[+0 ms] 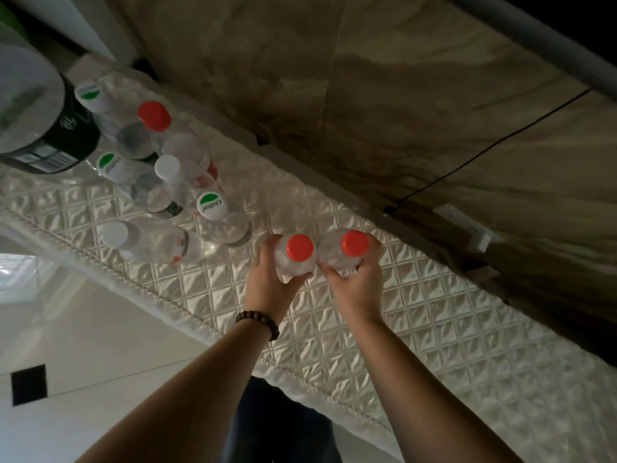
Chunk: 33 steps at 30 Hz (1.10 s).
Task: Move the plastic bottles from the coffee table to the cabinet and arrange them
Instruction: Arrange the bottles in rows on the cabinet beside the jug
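Two clear plastic bottles with red caps stand upright side by side on the cabinet's white quilted cover. My left hand grips the left bottle around its body. My right hand grips the right bottle the same way. The two bottles touch each other. To their left stands a cluster of several more clear bottles with white, green-and-white and red caps.
A large dark container with a pale lid stands at the far left of the cabinet top. A marbled wall rises behind it, with a black cable and a white socket. Pale floor lies at lower left.
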Each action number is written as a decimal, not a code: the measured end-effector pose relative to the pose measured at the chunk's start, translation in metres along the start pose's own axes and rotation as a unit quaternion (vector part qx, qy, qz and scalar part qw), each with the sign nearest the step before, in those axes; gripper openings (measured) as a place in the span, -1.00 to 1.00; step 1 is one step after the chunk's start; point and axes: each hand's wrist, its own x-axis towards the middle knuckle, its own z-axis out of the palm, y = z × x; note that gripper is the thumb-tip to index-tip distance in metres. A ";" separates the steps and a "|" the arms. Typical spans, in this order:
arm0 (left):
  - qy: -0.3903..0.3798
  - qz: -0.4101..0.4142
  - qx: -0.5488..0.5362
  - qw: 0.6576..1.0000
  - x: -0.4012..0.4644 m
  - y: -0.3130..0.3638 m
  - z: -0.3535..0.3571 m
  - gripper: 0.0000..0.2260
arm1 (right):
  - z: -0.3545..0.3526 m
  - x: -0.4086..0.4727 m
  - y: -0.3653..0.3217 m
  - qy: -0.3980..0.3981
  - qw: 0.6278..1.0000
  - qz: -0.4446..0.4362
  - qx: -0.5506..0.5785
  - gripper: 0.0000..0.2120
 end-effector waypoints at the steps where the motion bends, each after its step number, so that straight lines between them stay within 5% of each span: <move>1: 0.000 0.002 -0.003 1.000 -0.001 0.001 -0.001 -0.32 | 0.001 -0.001 0.000 -0.001 1.000 -0.005 0.002 -0.36; 10: -0.012 0.002 0.079 0.997 -0.012 0.006 -0.012 -0.02 | -0.009 -0.006 -0.013 -0.046 0.999 0.008 -0.027 -0.05; 13: -0.003 0.028 0.125 0.992 -0.025 0.021 -0.029 -0.09 | -0.025 -0.015 -0.028 -0.058 0.997 -0.007 -0.051 0.00; 25: 0.066 0.077 0.297 0.950 -0.118 0.116 -0.140 -0.41 | -0.104 -0.080 -0.133 -0.102 0.949 -0.185 -0.236 -0.42; 33: 0.118 0.012 0.323 0.939 -0.144 0.125 -0.214 -0.37 | -0.091 -0.107 -0.185 -0.130 0.906 -0.264 -0.303 -0.35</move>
